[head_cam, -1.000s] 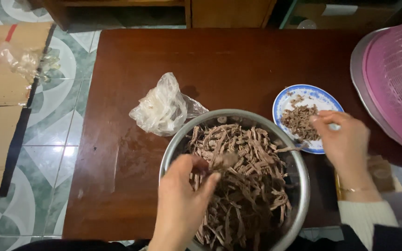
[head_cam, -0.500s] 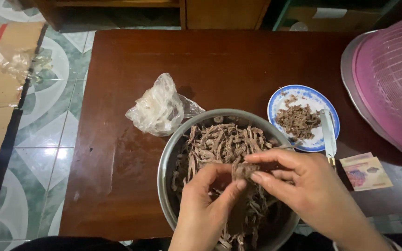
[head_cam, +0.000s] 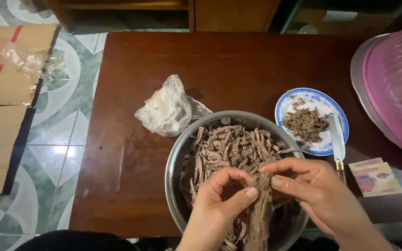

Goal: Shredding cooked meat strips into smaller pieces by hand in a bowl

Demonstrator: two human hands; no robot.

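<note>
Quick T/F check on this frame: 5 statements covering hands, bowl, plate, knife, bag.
1. Both hands pinch one brown strip over the metal bowl. True: left hand and right hand meet on the strip.
2. The blue-rimmed plate is empty. False: it holds a small pile of brown shreds.
3. The knife rests on the plate's right edge. True.
4. The crumpled plastic bag lies inside the bowl. False: it sits on the wooden table, beside the bowl's upper left rim.
5. The right hand grips the knife. False: the knife lies untouched.
</note>
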